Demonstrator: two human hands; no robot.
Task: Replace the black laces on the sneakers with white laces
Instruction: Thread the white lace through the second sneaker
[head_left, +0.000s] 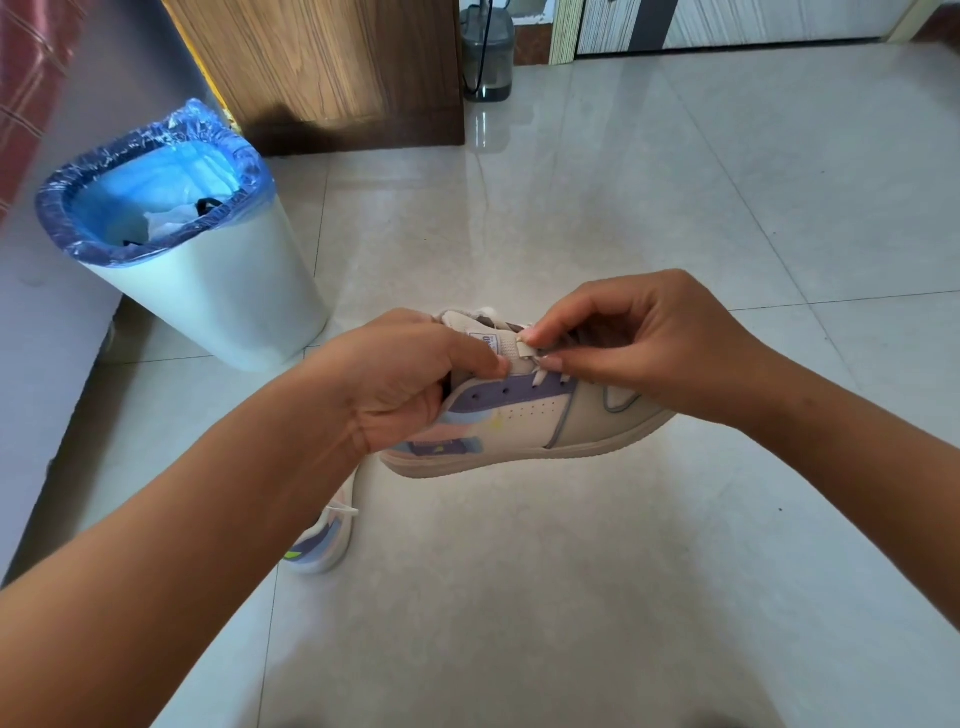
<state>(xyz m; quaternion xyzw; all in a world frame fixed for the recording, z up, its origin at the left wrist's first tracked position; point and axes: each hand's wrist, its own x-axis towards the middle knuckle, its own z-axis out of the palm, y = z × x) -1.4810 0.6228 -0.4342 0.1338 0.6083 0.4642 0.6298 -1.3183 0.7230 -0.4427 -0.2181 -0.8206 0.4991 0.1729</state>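
Observation:
A cream sneaker (524, 421) with purple, pink and blue panels hangs in the air above the floor, toe pointing right. My left hand (400, 379) grips its heel and collar, thumb lying along the upper eyelets. My right hand (634, 348) pinches the white lace (527, 349) at the top of the tongue. White lace crosses show in the eyelets; my right hand hides the lower ones. The second sneaker (324, 540) stands on the floor under my left forearm, mostly hidden.
A white bin (234, 306) with a blue liner stands at the left and holds white paper and something black. A wooden cabinet (322, 73) and a grey appliance (488, 52) are behind it. Glossy floor tiles (623, 571) spread to the right and front.

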